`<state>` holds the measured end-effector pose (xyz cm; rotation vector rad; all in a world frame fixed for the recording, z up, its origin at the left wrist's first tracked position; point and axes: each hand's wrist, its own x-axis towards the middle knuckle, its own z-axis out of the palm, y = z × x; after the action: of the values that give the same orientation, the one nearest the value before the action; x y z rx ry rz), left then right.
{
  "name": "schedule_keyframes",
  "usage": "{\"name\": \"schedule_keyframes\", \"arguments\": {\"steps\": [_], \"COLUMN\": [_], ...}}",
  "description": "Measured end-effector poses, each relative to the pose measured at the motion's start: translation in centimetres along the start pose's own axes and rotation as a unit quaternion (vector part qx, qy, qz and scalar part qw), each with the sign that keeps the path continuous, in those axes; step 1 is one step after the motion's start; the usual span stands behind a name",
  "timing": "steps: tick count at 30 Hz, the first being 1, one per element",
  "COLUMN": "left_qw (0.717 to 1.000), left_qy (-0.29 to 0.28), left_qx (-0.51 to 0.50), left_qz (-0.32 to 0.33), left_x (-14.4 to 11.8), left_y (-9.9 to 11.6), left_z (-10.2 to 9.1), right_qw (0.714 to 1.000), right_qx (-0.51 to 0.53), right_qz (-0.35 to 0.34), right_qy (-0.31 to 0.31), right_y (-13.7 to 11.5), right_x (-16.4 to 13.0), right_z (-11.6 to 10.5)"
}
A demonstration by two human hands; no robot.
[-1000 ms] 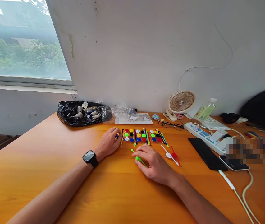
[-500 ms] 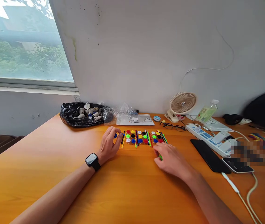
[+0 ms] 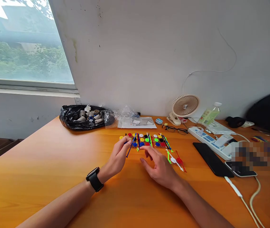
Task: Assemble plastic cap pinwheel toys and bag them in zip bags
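Note:
My left hand pinches a thin blue plastic stick, tilted above the table at the left end of the coloured pieces. My right hand hovers just right of it, thumb and fingers apart, with nothing visible in it. Beyond both hands lie rows of small round discs in red, yellow, green, blue, black and white. Bundles of coloured sticks lie between the disc groups. Some pieces on the left are hidden behind my left hand. Right of my right hand rest a white arrow-ended stick, a red one and a green piece.
A black plastic bag with cardboard-like rolls sits at the back left. Behind the pieces are clear wrap, glasses and a clip fan. A power strip, black phone and cables occupy the right.
My left hand has drawn back and right, and a blue stick now shows in it. My right hand has shifted left and opened, uncovering the white, red and green pieces.

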<state>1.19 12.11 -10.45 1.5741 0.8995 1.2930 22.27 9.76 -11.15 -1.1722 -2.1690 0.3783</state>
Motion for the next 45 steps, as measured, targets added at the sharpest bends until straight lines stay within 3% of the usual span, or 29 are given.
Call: {"name": "schedule_keyframes", "arguments": {"steps": [4, 9, 12, 18, 25, 32, 40, 45], "left_qw": [0.989, 0.956, 0.942, 0.947, 0.978, 0.990, 0.994, 0.997], "left_qy": [-0.074, -0.145, -0.148, -0.134, -0.122, -0.135, -0.102, -0.073], "left_qx": [-0.090, -0.193, -0.234, -0.217, -0.113, -0.014, 0.037, 0.034], "left_qz": [-0.087, -0.164, -0.190, -0.197, -0.123, -0.034, 0.014, 0.011], "left_x": [-0.6, -1.1, -1.1, -0.8, -0.9, -1.0, -1.2, -1.2], "left_y": [-0.7, -1.5, -1.7, -2.4, -1.9, -1.3, -2.3, -2.3], "left_z": [0.8, 1.4, 1.6, 1.7, 1.6, 1.6, 1.6, 1.4], "right_qw": [0.999, 0.998, 0.998, 0.994, 0.988, 0.991, 0.999, 0.998], "right_qx": [0.024, 0.018, 0.006, -0.045, -0.137, -0.121, -0.028, 0.056], "right_qz": [-0.009, -0.034, -0.039, -0.080, -0.067, -0.057, -0.011, 0.035], "right_qy": [0.036, 0.042, 0.053, 0.064, 0.015, -0.010, -0.022, -0.020], "right_y": [0.0, -0.3, -0.3, 0.6, 0.9, 0.5, -0.1, -0.3], "right_x": [-0.4, -0.3, -0.2, 0.0, 0.0, -0.1, 0.0, 0.0], "right_z": [0.4, 0.2, 0.2, 0.4, 0.1, 0.2, 0.1, 0.4]}}
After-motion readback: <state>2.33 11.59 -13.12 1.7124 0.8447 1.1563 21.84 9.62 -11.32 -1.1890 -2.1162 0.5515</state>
